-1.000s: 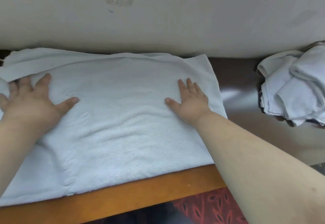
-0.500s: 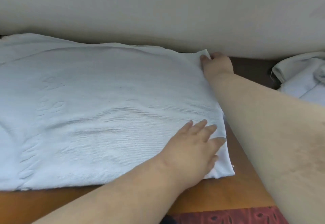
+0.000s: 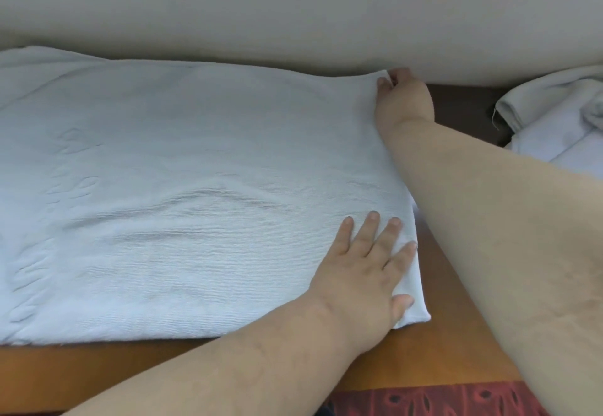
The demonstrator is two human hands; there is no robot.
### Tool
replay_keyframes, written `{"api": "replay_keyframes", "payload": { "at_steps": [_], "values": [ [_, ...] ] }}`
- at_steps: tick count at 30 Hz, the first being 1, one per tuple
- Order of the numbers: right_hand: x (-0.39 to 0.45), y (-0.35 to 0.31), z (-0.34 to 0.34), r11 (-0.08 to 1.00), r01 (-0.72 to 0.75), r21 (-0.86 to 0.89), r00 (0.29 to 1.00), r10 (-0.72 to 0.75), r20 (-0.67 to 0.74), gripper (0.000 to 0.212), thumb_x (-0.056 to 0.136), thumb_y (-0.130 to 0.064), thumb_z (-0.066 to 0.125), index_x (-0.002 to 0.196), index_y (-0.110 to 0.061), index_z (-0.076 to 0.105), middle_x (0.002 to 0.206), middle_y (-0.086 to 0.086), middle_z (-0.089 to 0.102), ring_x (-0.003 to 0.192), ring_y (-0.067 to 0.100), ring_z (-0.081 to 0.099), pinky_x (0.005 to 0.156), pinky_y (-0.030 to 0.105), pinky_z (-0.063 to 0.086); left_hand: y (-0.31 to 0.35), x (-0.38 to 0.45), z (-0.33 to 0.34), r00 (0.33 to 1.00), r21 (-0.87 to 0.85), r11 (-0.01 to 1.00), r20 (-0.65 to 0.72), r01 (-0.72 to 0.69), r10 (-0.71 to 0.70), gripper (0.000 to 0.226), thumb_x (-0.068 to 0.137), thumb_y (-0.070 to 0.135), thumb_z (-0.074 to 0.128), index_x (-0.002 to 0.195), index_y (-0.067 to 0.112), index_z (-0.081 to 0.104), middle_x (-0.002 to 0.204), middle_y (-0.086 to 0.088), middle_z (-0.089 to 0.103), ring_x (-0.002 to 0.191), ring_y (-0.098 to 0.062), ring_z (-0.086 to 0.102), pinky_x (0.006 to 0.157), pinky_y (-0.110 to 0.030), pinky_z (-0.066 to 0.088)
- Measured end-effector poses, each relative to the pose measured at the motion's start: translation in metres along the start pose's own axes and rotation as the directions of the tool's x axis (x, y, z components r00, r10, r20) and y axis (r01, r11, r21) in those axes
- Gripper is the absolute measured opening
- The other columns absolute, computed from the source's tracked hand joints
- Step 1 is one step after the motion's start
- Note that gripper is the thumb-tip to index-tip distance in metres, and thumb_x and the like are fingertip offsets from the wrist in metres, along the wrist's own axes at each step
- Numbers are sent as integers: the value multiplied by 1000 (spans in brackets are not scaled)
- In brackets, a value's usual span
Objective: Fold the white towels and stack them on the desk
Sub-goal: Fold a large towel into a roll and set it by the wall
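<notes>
Two hands on white towel [image 3: 182, 193], left hand [image 3: 362, 272] flat, right hand [image 3: 403, 99] pinching corner

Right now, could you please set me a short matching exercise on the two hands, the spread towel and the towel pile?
Things:
1. left hand
2. right hand
3. spread towel
4. towel pile

States:
a. crumpled at the far right
b. pinching the towel's far right corner
c. lying flat on the desk
d. resting on the towel's near right corner

Pairs: 1-d, 2-b, 3-c, 4-a
</notes>
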State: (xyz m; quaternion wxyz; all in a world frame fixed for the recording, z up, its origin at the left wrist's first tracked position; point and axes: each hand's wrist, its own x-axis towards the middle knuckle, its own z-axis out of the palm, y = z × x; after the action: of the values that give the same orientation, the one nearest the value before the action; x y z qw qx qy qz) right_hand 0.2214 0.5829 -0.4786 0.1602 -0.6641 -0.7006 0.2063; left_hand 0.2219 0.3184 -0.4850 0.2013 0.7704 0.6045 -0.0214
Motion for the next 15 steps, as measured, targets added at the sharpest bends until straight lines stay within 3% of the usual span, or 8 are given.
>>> {"api": "replay_keyframes", "payload": {
  "at_steps": [2,3,4,6,8,11,13,15],
  "values": [
    [-17,-10,1,999,41,-5,995,-41,-91,40,96,-36,49,135,-29,52,147,0,42,131,27,41,100,39,34,9,6,-3,1000,-3,1000,13,16,-16,66,101,54,18,156,23,-2,162,-7,-19,144,-31,-30,113,-54,-20],
    [-30,-19,6,990,139,-4,983,-138,-119,43,94,-33,50,137,-30,51,152,-1,38,135,26,37,104,40,31,13,9,-6,999,-15,1000,27,24,-24,66,101,53,20,156,22,2,163,-7,-15,145,-31,-28,113,-54,-19],
    [-45,-27,13,964,266,-3,960,-265,-88,46,94,-31,49,140,-28,50,154,-1,36,138,26,34,109,40,28,15,10,-9,999,-40,999,41,29,-27,65,101,52,23,156,22,8,164,-5,-7,146,-30,-24,114,-53,-18],
    [-74,-39,31,889,456,-47,886,-448,121,50,97,-32,44,146,-24,44,158,4,32,145,27,26,118,41,19,10,7,-16,999,-104,994,45,19,-14,58,97,47,35,151,23,32,160,-2,23,150,-24,-4,117,-49,-12],
    [-93,-37,44,841,504,-196,848,-438,300,57,100,-44,35,153,-26,31,163,4,21,151,27,13,121,47,8,-7,-4,-25,999,-141,989,-19,-53,50,43,95,40,47,134,25,56,143,0,49,143,-21,23,121,-44,3],
    [-93,-34,45,814,508,-282,845,-406,348,69,93,-57,20,155,-26,23,165,5,15,151,28,9,121,53,7,-50,-37,-38,979,-123,986,-185,-109,85,36,97,34,51,130,25,62,133,3,59,132,-18,40,116,-40,24],
    [-94,-39,42,822,482,-304,858,-372,354,76,87,-58,18,155,-25,24,165,6,16,151,28,10,120,54,8,-95,-71,-47,943,-237,970,-306,54,-127,41,99,29,51,139,23,53,146,0,49,139,-21,36,118,-40,18],
    [-103,-56,44,875,399,-274,897,-312,312,76,83,-51,23,151,-20,32,163,9,20,150,28,13,120,56,9,-149,-114,-50,851,-299,903,-337,308,-402,45,100,28,47,145,24,45,154,0,39,145,-21,27,120,-39,11]
  ]
}}
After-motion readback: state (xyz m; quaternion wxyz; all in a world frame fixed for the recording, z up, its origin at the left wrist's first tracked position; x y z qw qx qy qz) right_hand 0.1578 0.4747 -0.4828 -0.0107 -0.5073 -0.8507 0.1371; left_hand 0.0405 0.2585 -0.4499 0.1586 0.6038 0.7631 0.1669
